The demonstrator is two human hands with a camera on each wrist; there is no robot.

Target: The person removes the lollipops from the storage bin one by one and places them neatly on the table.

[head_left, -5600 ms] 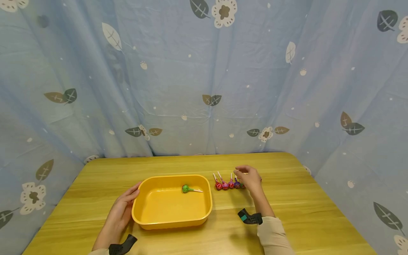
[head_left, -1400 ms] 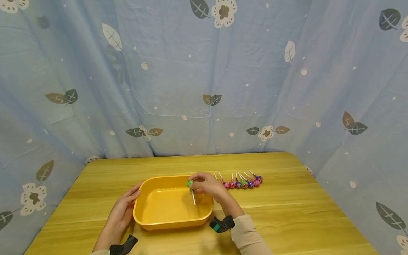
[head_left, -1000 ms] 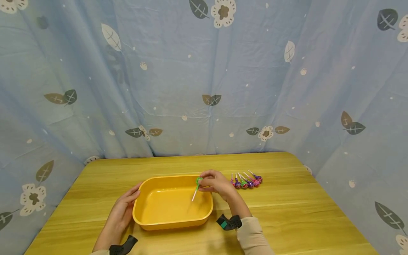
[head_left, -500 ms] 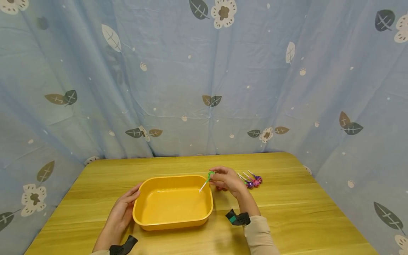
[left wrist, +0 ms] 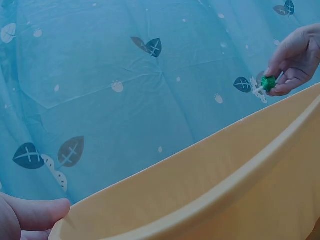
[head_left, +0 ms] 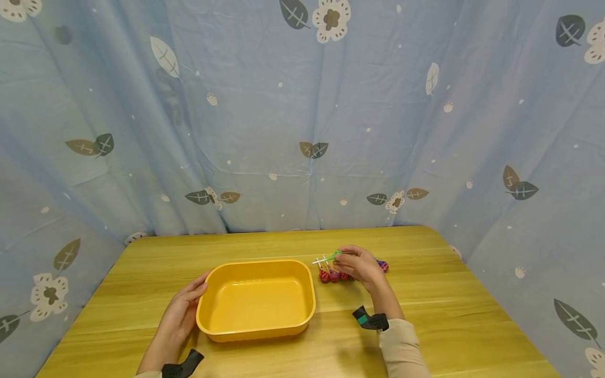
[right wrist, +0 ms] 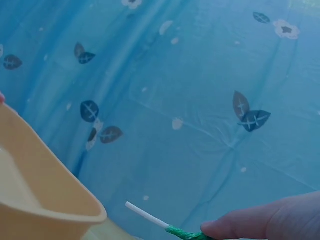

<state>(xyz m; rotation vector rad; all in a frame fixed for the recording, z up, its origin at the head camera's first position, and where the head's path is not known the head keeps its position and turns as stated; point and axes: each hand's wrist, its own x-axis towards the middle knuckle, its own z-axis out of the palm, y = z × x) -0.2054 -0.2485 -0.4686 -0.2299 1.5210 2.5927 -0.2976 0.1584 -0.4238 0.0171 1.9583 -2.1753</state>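
My right hand [head_left: 361, 265] pinches a green-wrapped lollipop [head_left: 337, 254] by its head, its white stick pointing left. The hand is above the row of lollipops [head_left: 333, 276] on the table and hides part of that row. In the right wrist view the green wrapper [right wrist: 185, 233] shows at the fingertip, and the left wrist view also shows the green head [left wrist: 268, 83] between thumb and fingers. My left hand [head_left: 179, 310] rests with extended fingers against the outer left side of a yellow plastic basin [head_left: 255, 333]. No lollipop is visible inside the basin.
The basin stands on a wood-grain table [head_left: 454, 315], left of the lollipop row. One purple lollipop [head_left: 383, 265] shows right of my right hand. A blue patterned curtain [head_left: 264, 105] hangs behind the table's back edge.
The green lollipop lay in the basin; my right hand took hold of it, lifted it out and carried it right over the row. The left hand and basin stayed put.
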